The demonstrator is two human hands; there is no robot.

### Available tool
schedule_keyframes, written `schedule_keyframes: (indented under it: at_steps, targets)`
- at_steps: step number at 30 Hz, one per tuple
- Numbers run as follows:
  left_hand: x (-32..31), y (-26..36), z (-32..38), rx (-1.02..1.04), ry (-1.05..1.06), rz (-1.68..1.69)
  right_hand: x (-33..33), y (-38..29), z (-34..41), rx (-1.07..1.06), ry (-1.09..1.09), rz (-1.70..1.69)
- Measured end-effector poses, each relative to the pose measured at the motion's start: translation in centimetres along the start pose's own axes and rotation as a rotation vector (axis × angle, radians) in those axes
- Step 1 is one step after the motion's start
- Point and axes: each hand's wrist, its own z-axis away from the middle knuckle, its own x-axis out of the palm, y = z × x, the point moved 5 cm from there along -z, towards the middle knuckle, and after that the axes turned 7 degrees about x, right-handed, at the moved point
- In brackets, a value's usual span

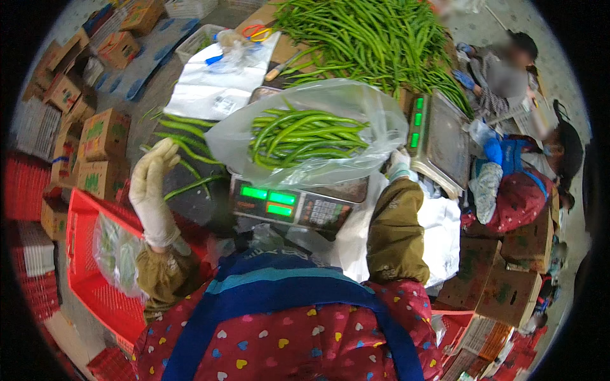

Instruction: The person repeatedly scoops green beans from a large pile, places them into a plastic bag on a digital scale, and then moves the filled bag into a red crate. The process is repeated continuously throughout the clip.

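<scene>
Long green chili peppers [310,135] lie in a clear plastic bag [381,105] on a digital scale [290,205] with lit green displays. My left hand [155,190], in a whitish glove, is raised left of the scale, fingers together and extended, near a few loose peppers [183,131] on the dark tabletop. Nothing shows in it. My right hand [399,164], gloved too, is at the lower right edge of the bag; its fingers are partly hidden, so whether it grips the plastic is unclear. A big heap of green peppers [367,38] covers the table's far side.
A second scale [438,138] stands at the right, with co-workers [510,176] beyond it. White plastic sheets [214,81] and a wooden-handled tool [281,69] lie at the upper left. A red crate [105,295] with bagged produce is at the lower left; cardboard boxes [102,138] stand farther left.
</scene>
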Motion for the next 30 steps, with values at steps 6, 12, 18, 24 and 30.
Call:
schedule_keyframes:
  at_steps: [6, 12, 18, 24, 30]
  targets:
    - [-0.2, 0.0, 0.3, 0.009, -0.008, -0.032, 2.7, -5.4, 5.3, -0.527, -0.069, 0.319]
    - [0.3, -0.8, 0.3, 0.011, -0.035, 0.023, 0.8, -4.8, 3.1, -0.525, -0.107, 0.745]
    - [-0.3, -1.1, 0.1, 0.028, -0.053, -0.068, 1.8, 0.3, 1.3, -0.434, 0.054, 1.501]
    - [-0.4, -2.1, 0.3, -0.050, -0.026, -0.054, 3.1, -1.2, 1.9, -0.145, 0.060, 1.533]
    - [0.7, -3.0, 0.4, -0.029, -0.091, 0.030, 4.1, -2.4, 2.6, -0.326, 0.028, 1.730]
